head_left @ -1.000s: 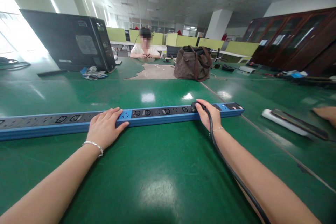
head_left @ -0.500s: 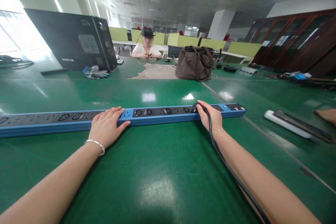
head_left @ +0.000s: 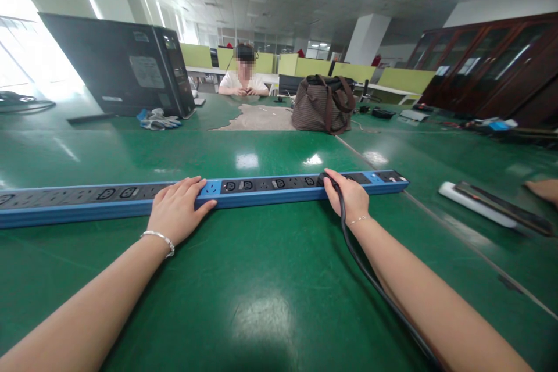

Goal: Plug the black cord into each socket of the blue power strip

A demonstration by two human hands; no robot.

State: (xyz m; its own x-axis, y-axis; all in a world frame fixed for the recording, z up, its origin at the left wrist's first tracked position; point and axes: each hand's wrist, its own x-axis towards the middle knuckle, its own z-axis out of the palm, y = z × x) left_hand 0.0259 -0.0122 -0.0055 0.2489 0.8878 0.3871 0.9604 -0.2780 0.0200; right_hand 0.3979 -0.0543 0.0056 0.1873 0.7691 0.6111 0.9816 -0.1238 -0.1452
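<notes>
A long blue power strip (head_left: 261,197) with a black socket face lies across the green table. My left hand (head_left: 176,209) rests over the strip left of the middle, fingers on its top and thumb at the near edge beside a blue socket. Toward the strip's right end, my right hand (head_left: 349,195) is closed around a black plug (head_left: 323,179) at the socket face. The plug's front is hidden, so its depth in the socket cannot be seen. From the plug a black cable (head_left: 364,267) runs down beside my right forearm.
At the right lie a white bar (head_left: 475,206) and a dark flat object (head_left: 505,209), near another person's hand (head_left: 543,190). Farther back are a black computer case (head_left: 126,70), gloves (head_left: 159,121) and a brown bag (head_left: 322,106). A person (head_left: 244,78) sits across the table.
My right hand has shifted slightly left with the plug and sits a little flatter over it. The cable has swung left near my wrist. My left hand has not moved.
</notes>
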